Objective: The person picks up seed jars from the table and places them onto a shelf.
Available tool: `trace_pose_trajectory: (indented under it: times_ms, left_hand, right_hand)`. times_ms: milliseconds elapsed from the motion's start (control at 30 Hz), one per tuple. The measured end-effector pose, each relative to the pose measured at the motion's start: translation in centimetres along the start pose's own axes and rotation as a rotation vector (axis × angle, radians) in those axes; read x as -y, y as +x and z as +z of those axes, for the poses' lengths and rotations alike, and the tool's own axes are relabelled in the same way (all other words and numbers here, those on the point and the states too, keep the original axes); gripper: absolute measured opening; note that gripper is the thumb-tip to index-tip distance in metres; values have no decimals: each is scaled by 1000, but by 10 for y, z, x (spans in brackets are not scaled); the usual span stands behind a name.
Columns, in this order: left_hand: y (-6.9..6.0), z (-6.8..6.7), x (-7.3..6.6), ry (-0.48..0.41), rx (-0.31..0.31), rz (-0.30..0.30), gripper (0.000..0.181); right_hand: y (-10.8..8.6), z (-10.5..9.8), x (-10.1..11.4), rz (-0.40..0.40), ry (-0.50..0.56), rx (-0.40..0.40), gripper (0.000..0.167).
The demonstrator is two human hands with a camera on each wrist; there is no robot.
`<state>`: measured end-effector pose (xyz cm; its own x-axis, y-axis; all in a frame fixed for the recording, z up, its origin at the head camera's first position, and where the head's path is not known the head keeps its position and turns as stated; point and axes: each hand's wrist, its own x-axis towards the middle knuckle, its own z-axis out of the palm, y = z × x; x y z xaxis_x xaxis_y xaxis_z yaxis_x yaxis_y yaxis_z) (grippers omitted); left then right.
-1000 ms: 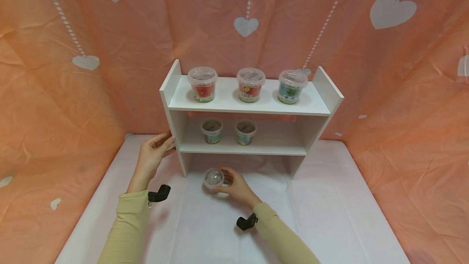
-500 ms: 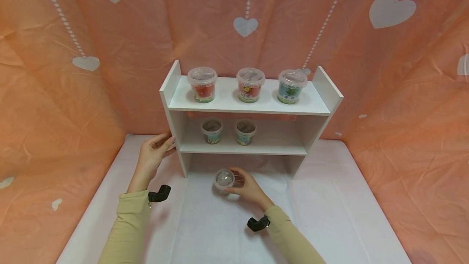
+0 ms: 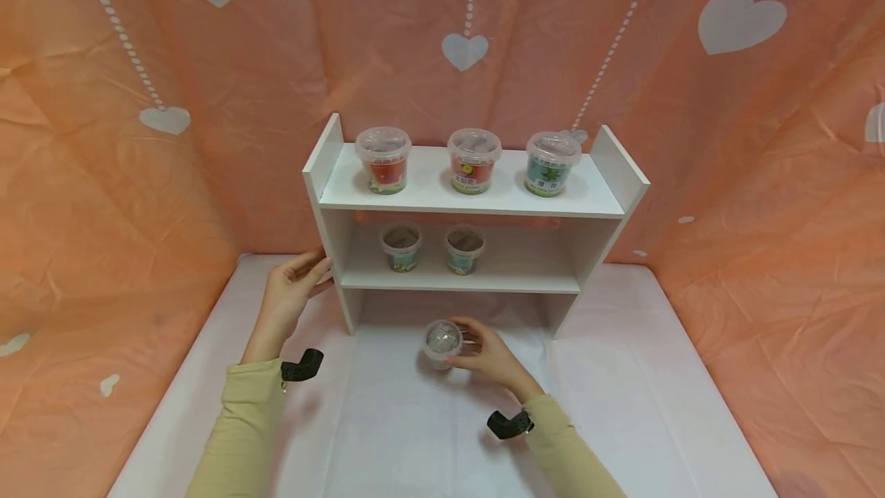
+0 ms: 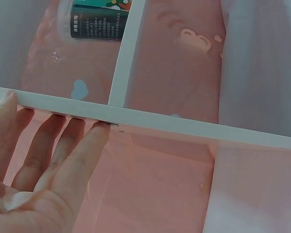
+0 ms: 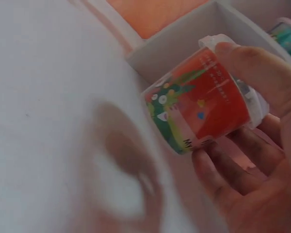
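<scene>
My right hand grips a lidded plastic cup in front of the shelf's lower opening. In the right wrist view that cup has a red label with a green cartoon figure, and it is tilted above the white surface, its shadow below. Thumb and fingers hold it near the rim. My left hand is at the left side panel of the white shelf. In the left wrist view its fairly straight fingers touch the side panel's outer face, with the thumb by the panel's edge.
Two blue-green cups, the left one and the right one, stand on the middle board. Above them on the top board are two red lidded cups and a blue one. Orange cloth hangs behind the white-covered table.
My right hand has moved to the right with the cup, along the front of the shelf. My left hand stays at the side panel.
</scene>
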<state>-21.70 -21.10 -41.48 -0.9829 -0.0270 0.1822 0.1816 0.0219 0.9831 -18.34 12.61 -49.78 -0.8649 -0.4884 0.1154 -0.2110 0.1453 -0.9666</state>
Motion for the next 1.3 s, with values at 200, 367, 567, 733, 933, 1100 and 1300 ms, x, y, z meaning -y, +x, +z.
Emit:
trace_pose_trajectory:
  times_ms: [200,367,567,733,933,1100,1300]
  left_hand:
    - [1,0,0,0,-3,-7,50]
    - [0,1,0,-7,-5,-16,52]
    - [0,0,1,5,-1,-6,53]
    - [1,0,1,5,1,1,50]
    - [0,0,0,-8,-1,4,51]
    - [-1,0,0,-7,-9,-2,51]
    - [0,0,0,-12,-9,1,52]
  right_hand:
    - [-9,-11,10,-40,-62,3,65]
    - [-15,-21,18,-53,-86,0,66]
    - [-22,-32,30,-80,-99,15,65]
    - [-27,-41,40,-64,-121,19,66]
    - [-32,-50,54,-84,-158,-12,65]
    - [-35,-59,60,-87,-186,-40,66]
    - [-36,-75,48,-111,-203,-61,65]
